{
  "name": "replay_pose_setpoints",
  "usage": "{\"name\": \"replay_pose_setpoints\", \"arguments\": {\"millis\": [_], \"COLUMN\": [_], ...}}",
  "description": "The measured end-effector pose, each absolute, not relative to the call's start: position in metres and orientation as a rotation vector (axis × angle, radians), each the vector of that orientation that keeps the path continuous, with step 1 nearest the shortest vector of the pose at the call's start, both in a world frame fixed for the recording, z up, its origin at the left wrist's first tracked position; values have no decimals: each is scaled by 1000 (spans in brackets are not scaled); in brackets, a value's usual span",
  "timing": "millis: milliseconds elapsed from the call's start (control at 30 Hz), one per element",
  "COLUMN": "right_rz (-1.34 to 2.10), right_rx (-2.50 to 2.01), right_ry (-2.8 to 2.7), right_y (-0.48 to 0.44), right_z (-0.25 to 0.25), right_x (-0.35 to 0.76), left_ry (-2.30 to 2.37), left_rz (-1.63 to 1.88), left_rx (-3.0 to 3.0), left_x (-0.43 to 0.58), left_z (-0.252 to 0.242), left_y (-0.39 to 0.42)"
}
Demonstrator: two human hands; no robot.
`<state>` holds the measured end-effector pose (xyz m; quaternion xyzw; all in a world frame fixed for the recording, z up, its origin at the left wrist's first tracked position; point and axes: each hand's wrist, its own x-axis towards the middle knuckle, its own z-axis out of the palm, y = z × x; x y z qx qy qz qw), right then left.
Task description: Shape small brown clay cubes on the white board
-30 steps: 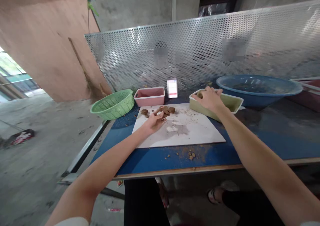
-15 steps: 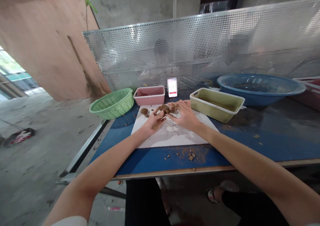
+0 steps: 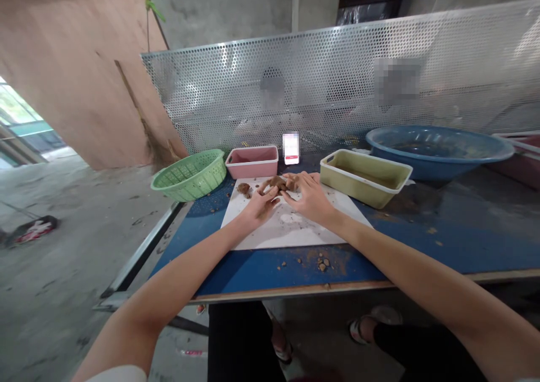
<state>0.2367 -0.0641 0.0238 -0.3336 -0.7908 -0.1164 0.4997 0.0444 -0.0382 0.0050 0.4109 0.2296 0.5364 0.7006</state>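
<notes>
Head view: white board [image 3: 295, 233], blue table [image 3: 257, 272], perforated screen [image 3: 228, 109], left fingers [image 3: 270, 193] and right fingers [image 3: 305, 184] clamped on brown lump [image 3: 277, 183].

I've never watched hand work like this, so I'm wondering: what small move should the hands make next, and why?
Probably a gentle inward press with the bare right hand, while the bare left hand steadies the lumpy, brown, clay-like mass. Both hands' fingers are already at it, over the flat, white, rectangular sheet, and its surface looks uneven.
</notes>
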Motion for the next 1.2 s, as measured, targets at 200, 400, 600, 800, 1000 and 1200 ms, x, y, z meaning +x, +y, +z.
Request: {"name": "replay_pose_setpoints", "arguments": {"millis": [200, 400, 600, 800, 1000, 1200], "right_rz": [-247, -232, -240, -239, -282, -245], "right_rx": [-784, -813, -796, -800, -734, -758], "right_ry": [-1880, -1893, -1891, -1909, -1907, -2054], "right_y": [-63, -63, -65, -66, -65, -61], "right_z": [21, 22, 22, 23, 23, 27], "right_x": [236, 237, 237, 236, 237, 247], "left_ry": [531, 556, 539, 546, 542, 536], "left_rz": [1203, 1199, 1188, 1183, 1178, 1151], "left_rx": [927, 944, 935, 926, 945, 935], "left_x": [45, 45, 45, 45, 45, 44], "left_z": [6, 4, 5, 6, 5, 5], "left_y": [-39, -38, -38, -39, -37, -36]}}
